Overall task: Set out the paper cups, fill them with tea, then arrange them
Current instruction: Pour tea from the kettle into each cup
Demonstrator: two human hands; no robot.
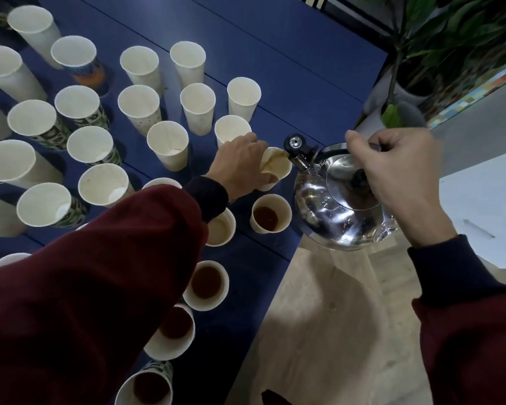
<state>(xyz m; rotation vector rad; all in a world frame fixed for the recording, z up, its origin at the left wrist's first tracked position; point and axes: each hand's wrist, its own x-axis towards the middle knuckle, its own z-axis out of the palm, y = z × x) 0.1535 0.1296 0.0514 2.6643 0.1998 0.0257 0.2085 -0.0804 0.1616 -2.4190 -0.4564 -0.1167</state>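
My left hand [243,168] grips a white paper cup [276,166] standing near the right edge of the dark blue table [275,54]. My right hand [398,176] holds the black handle of a shiny steel kettle [339,200], tilted so that its spout [297,159] sits at that cup's rim. Several cups with brown tea stand along the table's right edge, among them one [270,213] beside the kettle and one [206,285] nearer me. Several empty white and patterned cups [167,144] fill the left and far part of the table.
The table's right edge runs diagonally past the kettle, with pale wooden floor [333,317] beyond it. A potted plant [415,54] stands at the far right corner. A white surface [485,206] lies to the right. My left sleeve [100,287] covers some near cups.
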